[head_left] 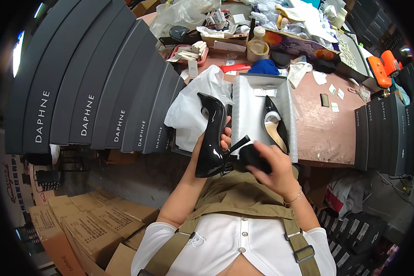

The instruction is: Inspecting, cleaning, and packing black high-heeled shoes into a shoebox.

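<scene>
My left hand (226,134) is closed round a glossy black high-heeled shoe (211,142), its pointed toe toward me. The hand is partly hidden behind the shoe. My right hand (280,170) grips a dark black thing (254,159) beside the shoe's heel; motion blurs it and its kind is unclear. Beyond my hands, a white-lined shoebox (238,115) stands open on the table. A second black high-heeled shoe (280,131) with a beige insole lies inside it. White tissue paper (186,112) spreads to the box's left.
Tall stacked grey shoeboxes (92,83) line the left, and more grey shoeboxes (382,131) stand at the right. On the table (313,131) are a red brush (236,67), a blue cloth (264,67) and a jar (257,48). Cardboard cartons (94,221) sit at lower left.
</scene>
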